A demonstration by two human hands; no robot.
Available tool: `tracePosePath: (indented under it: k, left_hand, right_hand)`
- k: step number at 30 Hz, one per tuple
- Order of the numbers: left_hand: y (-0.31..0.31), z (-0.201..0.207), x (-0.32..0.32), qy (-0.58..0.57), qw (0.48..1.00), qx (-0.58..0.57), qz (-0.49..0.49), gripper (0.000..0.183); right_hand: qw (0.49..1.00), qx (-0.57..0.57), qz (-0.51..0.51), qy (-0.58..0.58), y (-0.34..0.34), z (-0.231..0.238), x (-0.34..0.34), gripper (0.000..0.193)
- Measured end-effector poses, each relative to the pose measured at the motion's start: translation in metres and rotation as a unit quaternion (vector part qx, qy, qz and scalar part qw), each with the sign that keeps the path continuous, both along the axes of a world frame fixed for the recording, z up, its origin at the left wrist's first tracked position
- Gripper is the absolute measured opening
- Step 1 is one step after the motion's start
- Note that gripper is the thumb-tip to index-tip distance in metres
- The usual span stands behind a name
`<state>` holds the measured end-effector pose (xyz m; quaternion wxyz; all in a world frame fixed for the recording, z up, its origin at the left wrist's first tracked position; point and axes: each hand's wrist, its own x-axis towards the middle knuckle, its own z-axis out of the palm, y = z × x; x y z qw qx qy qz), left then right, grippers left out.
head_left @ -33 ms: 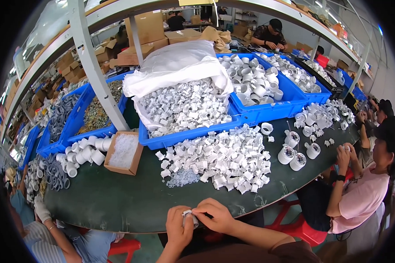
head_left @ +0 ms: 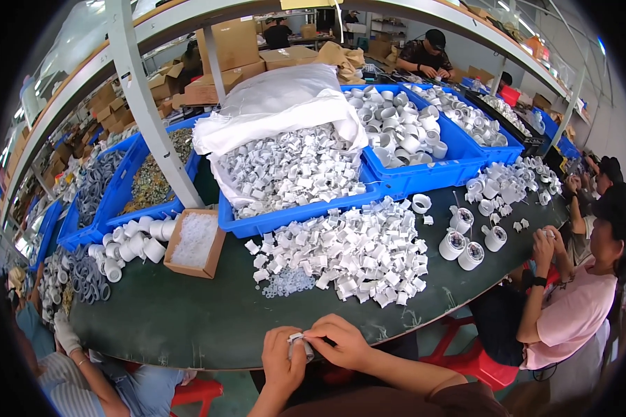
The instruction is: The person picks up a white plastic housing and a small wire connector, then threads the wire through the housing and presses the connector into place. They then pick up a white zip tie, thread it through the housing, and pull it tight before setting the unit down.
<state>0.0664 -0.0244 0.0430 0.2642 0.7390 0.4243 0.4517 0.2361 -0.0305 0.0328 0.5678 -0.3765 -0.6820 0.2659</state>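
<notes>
green desk point(head_left: 174, 313), near edge: small white part point(head_left: 296, 337) clamped in the grip of the left hand point(head_left: 282, 365); grip of the right hand point(head_left: 341, 344) pinched together at its top, contents too small to tell. best braced steadily on the left, aligned squarely before pressing.

The person's hands point(head_left: 339, 342) are bare, and the right forearm point(head_left: 414, 372) is uncovered up to near the elbow. There a dark brown, nearly black sleeve point(head_left: 466, 401) begins, loose and plain. The top point(head_left: 389, 404) shows along the lower edge in a similar dark brown, its surface smooth and unpatterned.
</notes>
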Motion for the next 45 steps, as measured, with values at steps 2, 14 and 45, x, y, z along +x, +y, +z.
tracePosePath:
  k: [2, 14, 45]
  left_hand:
    - [0.003, 0.004, 0.007, -0.007, 1.0, -0.003, 0.006, 0.012]
    - [0.005, -0.015, 0.016, -0.065, 0.996, -0.056, -0.023, 0.015]
    - [0.0, -0.023, 0.013, -0.1, 0.99, -0.095, -0.002, 0.032]
  right_hand:
    - [1.0, -0.002, -0.007, 0.006, 0.0, -0.001, 0.003, 0.015]
    - [0.992, -0.015, 0.054, 0.117, 0.003, -0.014, 0.009, 0.008]
    - [0.975, -0.085, 0.094, 0.185, 0.008, -0.025, -0.001, 0.008]
